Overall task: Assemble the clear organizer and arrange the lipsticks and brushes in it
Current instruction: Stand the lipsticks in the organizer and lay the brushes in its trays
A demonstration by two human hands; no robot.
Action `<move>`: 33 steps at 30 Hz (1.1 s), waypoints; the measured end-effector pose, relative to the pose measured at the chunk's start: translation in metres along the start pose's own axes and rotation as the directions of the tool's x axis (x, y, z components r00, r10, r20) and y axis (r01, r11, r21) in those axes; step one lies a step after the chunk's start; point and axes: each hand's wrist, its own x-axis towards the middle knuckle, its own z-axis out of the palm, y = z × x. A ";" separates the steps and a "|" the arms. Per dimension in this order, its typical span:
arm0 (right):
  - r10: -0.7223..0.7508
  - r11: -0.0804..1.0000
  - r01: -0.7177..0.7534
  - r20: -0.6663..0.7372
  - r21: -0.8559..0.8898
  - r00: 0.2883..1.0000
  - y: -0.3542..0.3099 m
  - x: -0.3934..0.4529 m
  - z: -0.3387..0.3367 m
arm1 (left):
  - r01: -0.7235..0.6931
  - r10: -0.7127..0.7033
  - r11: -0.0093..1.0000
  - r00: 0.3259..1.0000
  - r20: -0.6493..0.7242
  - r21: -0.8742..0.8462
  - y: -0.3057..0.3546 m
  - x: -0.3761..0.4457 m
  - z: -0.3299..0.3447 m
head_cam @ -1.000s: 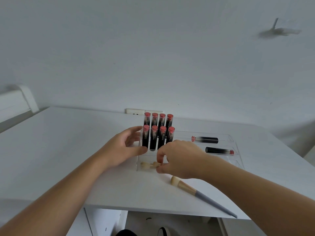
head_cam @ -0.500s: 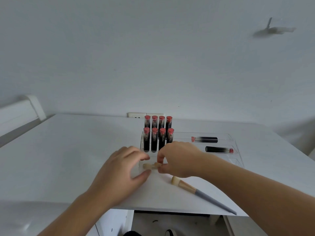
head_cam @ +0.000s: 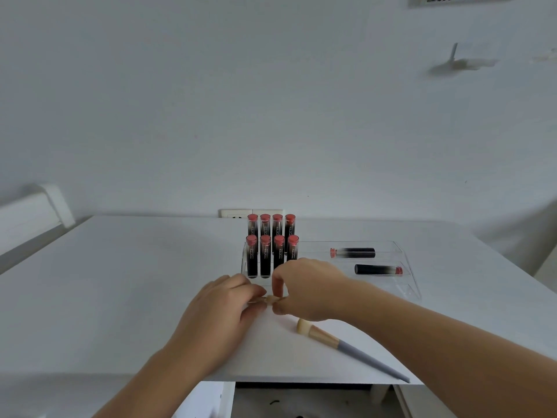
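Clear glossy plastic organizer (head_cam: 404, 267), shiny black lipstick tubes (head_cam: 265, 260), a matt white worktop (head_cam: 120, 282), soft-bristled brush (head_cam: 346, 346).

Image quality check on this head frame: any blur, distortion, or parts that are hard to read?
Head view: soft, even light; wide-angle bowing at the table edges; clear organizer barely separates from the white; the small brush between left hand and right hand is mostly hidden; lipstick labels unreadable.

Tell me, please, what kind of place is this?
Probably a room in a home, set up as a makeup desk: a white table against a plain wall with a power socket, lipsticks standing in a clear organizer, and a makeup brush.
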 end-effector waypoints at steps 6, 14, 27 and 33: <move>-0.015 0.998 0.017 -0.029 0.060 0.999 0.009 -0.001 0.000 | 0.077 -0.072 0.993 0.995 0.063 -0.088 0.004 0.007 -0.006; -0.041 0.999 0.042 -0.027 0.022 0.999 0.018 -0.006 -0.002 | 0.108 -0.091 0.991 0.979 0.180 -0.085 0.005 0.013 -0.009; -0.034 0.996 0.032 -0.018 -0.077 0.999 0.053 -0.025 -0.014 | 0.039 -0.097 0.977 0.957 0.273 0.212 0.022 0.018 -0.020; 0.020 0.997 -0.020 -0.003 -0.072 1.000 0.077 -0.040 -0.021 | 0.038 -0.099 0.972 0.960 0.261 0.230 0.025 0.020 -0.019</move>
